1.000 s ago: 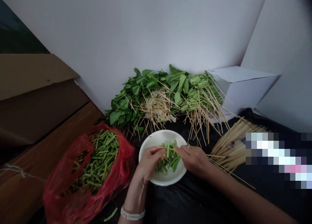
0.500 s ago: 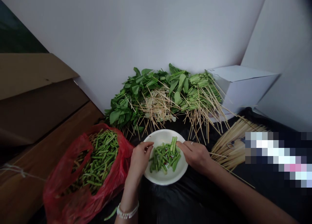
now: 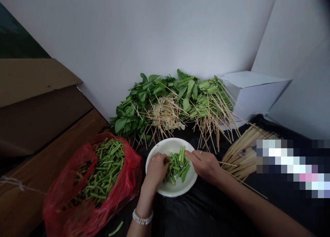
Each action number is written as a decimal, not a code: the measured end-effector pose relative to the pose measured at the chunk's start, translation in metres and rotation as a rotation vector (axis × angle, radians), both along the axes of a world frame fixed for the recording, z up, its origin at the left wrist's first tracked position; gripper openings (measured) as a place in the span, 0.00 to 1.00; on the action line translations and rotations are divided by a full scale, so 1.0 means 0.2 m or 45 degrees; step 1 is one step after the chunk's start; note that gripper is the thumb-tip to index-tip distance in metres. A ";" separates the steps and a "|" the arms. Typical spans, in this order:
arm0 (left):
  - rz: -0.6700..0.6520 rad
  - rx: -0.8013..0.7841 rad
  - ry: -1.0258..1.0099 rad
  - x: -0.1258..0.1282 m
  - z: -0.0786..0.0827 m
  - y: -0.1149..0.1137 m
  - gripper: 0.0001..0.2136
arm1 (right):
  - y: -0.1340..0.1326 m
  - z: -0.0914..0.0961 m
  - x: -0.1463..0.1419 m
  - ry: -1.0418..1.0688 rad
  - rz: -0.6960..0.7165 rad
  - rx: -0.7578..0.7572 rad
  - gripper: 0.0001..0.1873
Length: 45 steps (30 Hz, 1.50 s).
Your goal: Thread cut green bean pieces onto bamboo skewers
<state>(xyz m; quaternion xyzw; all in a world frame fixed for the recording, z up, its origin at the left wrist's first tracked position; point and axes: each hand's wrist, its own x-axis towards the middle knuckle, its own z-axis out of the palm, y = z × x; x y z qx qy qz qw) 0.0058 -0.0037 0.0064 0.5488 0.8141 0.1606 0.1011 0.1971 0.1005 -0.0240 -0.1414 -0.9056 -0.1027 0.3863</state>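
Note:
A white bowl (image 3: 157, 192) in front of me holds cut green bean pieces (image 3: 175, 168). My left hand (image 3: 157, 168) reaches over its left side, fingers bent and pinched together at the beans; what they grip, if anything, is hidden. At the right rim, my right hand (image 3: 206, 166) is closed, and a few bean pieces (image 3: 182, 155) lined up side by side stick out from its fingertips over the bowl. A thin stick (image 3: 228, 164) shows behind that hand; whether it is held, I cannot tell.
Left of the bowl sits a red plastic bag (image 3: 131, 161) of cut beans. Skewered bean bundles (image 3: 210, 104) and leafy greens (image 3: 123, 116) lie along the wall. Loose bamboo skewers (image 3: 239, 151) with scissors (image 3: 242, 153) are at right, near a white box (image 3: 260, 96).
My left hand has moved right and inward, from the bowl's left rim onto the beans. My right hand keeps its place at the right rim with the lined-up pieces.

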 end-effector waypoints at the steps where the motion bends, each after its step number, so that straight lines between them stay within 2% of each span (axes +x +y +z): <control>1: 0.005 0.024 -0.030 0.00 -0.01 0.00 0.06 | 0.00 0.00 0.00 0.000 -0.006 0.001 0.12; 6: 0.058 0.336 -0.341 -0.02 -0.01 0.00 0.05 | 0.00 0.01 0.00 -0.006 -0.002 -0.033 0.12; 11: 0.277 0.657 -1.018 -0.02 0.01 0.00 0.10 | 0.00 0.00 0.00 0.009 -0.001 -0.028 0.12; 15: 0.397 0.717 -1.663 -0.01 0.04 -0.01 0.16 | 0.00 0.01 0.00 0.004 0.012 -0.021 0.12; 18: 0.415 0.695 -1.875 -0.01 0.06 -0.02 0.18 | -0.01 0.01 0.00 0.006 0.010 -0.014 0.13; 28: 0.381 0.709 -1.928 0.00 0.06 -0.02 0.17 | -0.01 0.01 0.00 -0.017 0.000 0.015 0.12; 34: 0.364 0.730 -1.829 0.00 0.06 -0.02 0.15 | 0.00 0.01 0.00 -0.031 0.008 0.011 0.12; 40: 0.278 0.632 -1.629 0.01 0.03 -0.02 0.15 | 0.00 -0.01 0.00 -0.067 0.043 -0.014 0.13; 45: 0.304 0.663 -1.622 0.02 0.05 -0.02 0.17 | 0.00 0.00 0.00 -0.038 0.027 -0.036 0.13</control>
